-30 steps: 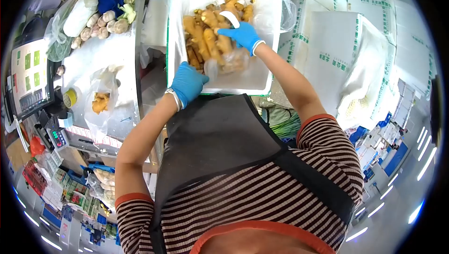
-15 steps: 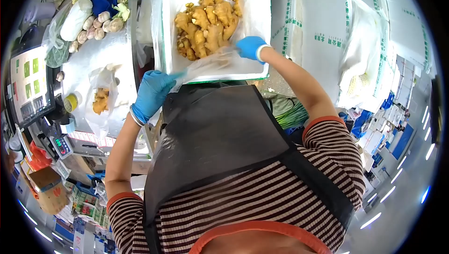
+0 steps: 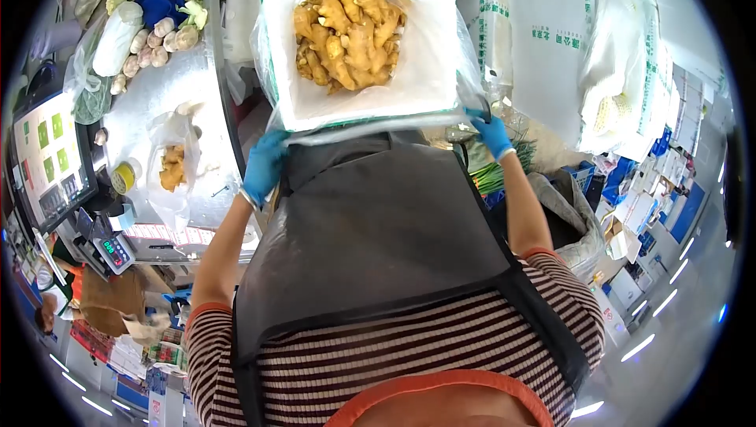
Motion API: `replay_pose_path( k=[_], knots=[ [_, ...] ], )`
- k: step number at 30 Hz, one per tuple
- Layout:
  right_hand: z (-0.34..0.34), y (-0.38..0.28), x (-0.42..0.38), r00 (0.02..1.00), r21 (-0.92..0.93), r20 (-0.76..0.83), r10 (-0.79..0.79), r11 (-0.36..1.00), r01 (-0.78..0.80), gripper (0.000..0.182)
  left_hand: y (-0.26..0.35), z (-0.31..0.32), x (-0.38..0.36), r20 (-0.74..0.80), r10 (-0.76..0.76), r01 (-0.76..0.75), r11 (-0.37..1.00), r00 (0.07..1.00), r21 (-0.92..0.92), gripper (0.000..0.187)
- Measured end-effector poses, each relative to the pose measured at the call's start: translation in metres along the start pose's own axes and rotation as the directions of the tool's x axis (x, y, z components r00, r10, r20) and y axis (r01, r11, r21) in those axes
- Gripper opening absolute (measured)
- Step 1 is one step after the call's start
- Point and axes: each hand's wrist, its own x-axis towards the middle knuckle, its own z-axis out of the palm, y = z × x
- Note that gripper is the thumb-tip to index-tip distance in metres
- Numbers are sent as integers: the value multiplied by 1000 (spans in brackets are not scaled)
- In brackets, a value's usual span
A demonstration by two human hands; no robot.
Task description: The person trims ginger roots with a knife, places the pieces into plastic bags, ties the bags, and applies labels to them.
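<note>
A white foam box (image 3: 429,73) holds a heap of ginger (image 3: 346,29) in its middle. A clear plastic liner (image 3: 378,122) is folded out over the box's near rim. At the near left corner my left hand (image 3: 266,166), in a blue glove, is closed on the liner's edge. My right hand (image 3: 492,136), gloved the same way, pinches the liner just beyond the near right corner. The ginger lies uncovered between them.
On the metal counter (image 3: 146,136) to the left are a bagged piece of ginger (image 3: 172,167), garlic bulbs (image 3: 157,45), yellow tape (image 3: 122,177), a screen (image 3: 51,155) and a scale display (image 3: 115,252). White foam boxes (image 3: 547,41) are stacked on the right. Green stalks (image 3: 488,175) lie below my right hand.
Both hands have come off the film over the ginger, down to the box's near corners. The right hand moved right and nearer. The liner now hangs over the near rim.
</note>
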Motion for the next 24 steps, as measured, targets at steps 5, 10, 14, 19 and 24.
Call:
replay_pose_path(
  k=[5, 10, 14, 19, 24],
  knots=[
    [-15, -15, 70, 992, 615, 98, 80, 778, -124, 30, -43, -18, 31, 170, -543, 475, 492, 823, -729, 23],
    [-161, -34, 175, 971, 359, -226, 72, 933, 15, 28, -38, -105, 56, 10, -712, 545, 528, 702, -651, 27],
    [-111, -257, 34, 821, 215, -338, -459, 812, 543, 35, 67, -143, 124, -119, -578, 327, 606, 808, -725, 27],
    [69, -317, 35, 692, 117, 603, -396, 902, 415, 42, 82, -87, 251, 270, -377, 437, 484, 886, -758, 42],
    [94, -336, 163, 777, -608, 165, -607, 558, 565, 45, -49, -65, 351, 106, -534, 424, 520, 839, -742, 49]
  ],
)
